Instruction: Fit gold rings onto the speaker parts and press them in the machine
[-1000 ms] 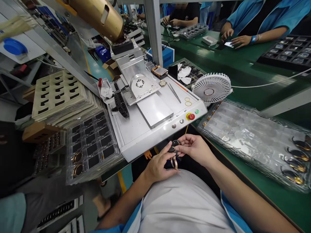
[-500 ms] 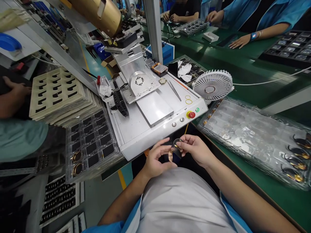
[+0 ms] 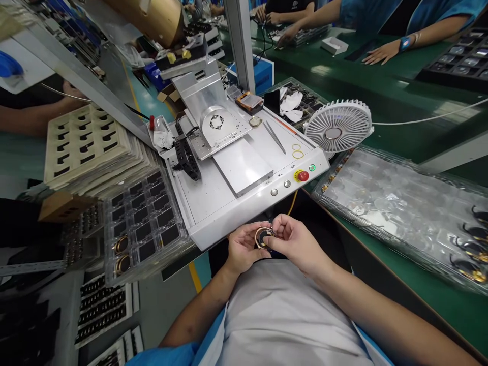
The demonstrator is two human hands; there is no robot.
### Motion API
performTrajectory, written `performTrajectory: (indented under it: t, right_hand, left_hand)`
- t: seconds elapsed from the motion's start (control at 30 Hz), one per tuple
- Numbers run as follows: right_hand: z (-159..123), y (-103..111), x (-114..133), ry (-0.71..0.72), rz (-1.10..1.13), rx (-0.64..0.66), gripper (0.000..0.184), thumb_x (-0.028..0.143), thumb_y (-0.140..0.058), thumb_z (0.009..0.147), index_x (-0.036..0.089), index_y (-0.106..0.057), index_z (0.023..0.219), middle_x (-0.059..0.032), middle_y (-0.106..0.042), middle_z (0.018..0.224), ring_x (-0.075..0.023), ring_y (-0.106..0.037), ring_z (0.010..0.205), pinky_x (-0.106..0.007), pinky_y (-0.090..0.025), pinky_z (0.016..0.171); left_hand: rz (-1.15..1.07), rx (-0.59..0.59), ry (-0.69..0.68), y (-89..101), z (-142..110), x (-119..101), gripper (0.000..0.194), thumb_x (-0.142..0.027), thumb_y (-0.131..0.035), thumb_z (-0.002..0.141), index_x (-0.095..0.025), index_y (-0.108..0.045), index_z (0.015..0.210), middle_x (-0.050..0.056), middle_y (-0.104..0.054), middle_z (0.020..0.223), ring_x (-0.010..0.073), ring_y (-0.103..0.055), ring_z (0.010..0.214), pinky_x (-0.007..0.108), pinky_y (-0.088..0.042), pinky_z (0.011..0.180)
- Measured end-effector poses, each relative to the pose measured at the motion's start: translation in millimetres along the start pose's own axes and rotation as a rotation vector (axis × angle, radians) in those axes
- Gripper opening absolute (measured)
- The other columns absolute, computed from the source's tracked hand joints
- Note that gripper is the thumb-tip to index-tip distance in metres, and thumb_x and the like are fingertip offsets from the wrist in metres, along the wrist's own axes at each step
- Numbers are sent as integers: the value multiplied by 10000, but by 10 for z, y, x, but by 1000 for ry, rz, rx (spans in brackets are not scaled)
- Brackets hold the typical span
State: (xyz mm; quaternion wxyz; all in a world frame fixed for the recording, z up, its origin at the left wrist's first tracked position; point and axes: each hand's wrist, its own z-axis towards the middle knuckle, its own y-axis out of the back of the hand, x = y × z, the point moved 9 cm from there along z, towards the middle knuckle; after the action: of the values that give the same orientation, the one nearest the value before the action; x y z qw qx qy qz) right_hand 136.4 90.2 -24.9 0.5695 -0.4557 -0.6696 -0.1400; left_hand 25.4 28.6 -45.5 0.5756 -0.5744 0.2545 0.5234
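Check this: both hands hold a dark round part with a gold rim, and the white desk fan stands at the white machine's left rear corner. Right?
No: the white desk fan stands at the right rear corner of the white machine, not the left, as the head view shows. The left hand and right hand hold the dark round part.

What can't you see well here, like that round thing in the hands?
Head view:
- Round ring: partly hidden by the left hand and right hand.
- Little yellow rings: too small to see what they are.
- Black-and-gold pieces: cut off by the right edge.
- Co-worker's blue sleeve: cut off by the top edge.
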Motion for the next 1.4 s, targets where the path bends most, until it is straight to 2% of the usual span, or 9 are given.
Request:
performTrajectory:
  t: [0.17,0.37,0.6,0.83,0.97,1.1,1.17,1.27,1.4]
  right_hand:
    - [-1,-58,65,24,-75,-9,352,304,-774,665,249,-436,746,59,-550,634,-122,-525,547,-227,-382,489]
    - [10,-101,75,9,-61,-3,351,295,-751,674,256,-410,749,81,-541,595,-123,-540,524,-227,-403,481]
    - [20,-104,-9,9,0,-11,355,263,-771,680,246,-427,764,76,-579,619,-119,-552,540,-223,-403,498]
    - [67,-44,-173,-121,2,62,466,395,-916,650,220,-507,786,46,-633,608,-123,-570,517,-219,-426,489]
    - [47,-28,-319,-196,43,121,543,523,-959,617,195,-531,673,-18,-681,590,-124,-583,501,-222,-454,494]
    - [72,-51,-399,-197,80,116,568,559,-965,606,191,-537,660,-19,-681,576,-105,-552,474,-200,-415,467]
    - [153,-63,-339,-154,-12,126,568,589,-954,606,193,-550,657,1,-650,548,-108,-539,467,-196,-394,437]
    - [391,-6,-70,-42,-176,122,570,614,-953,574,190,-588,685,9,-641,565,-119,-550,478,-202,-402,418]
    - [804,405,457,81,-178,-186,571,627,-925,618,204,-590,805,33,-602,529,-118,-516,410,-210,-395,372]
  left_hand:
    - [46,-17,-17,55,-22,34,679,-261,-998,592,-283,-752,1225,100,-793,1220,279,-775,1103,397,-653,958]
    - [19,4,-54,22,-19,-21,663,-213,-981,625,-300,-749,1240,85,-787,1237,239,-784,1078,336,-645,949]
    - [70,-83,-23,114,-48,35,652,-258,-1006,570,-318,-778,1178,65,-808,1183,264,-802,1016,399,-666,922]
    - [121,-148,-39,164,-85,32,670,-308,-1020,524,-302,-791,1153,73,-816,1149,300,-803,1007,421,-686,893]
    - [214,-95,-131,126,-112,-42,643,-297,-993,596,-322,-775,1200,78,-793,1211,285,-806,998,410,-678,911]
    - [246,-54,-189,77,-111,-82,617,-322,-971,639,-355,-762,1219,80,-788,1225,273,-809,980,399,-682,879]
    - [179,-129,-143,122,-94,-41,544,-366,-932,705,-348,-763,1222,83,-791,1227,278,-796,1035,417,-664,924]
    - [41,-267,-46,192,-69,25,466,-365,-866,806,-303,-752,1253,102,-787,1243,282,-754,1152,419,-613,1021]
    - [-55,-228,67,121,10,-8,485,-284,-880,795,-313,-743,1259,83,-788,1237,273,-784,1070,395,-649,930]
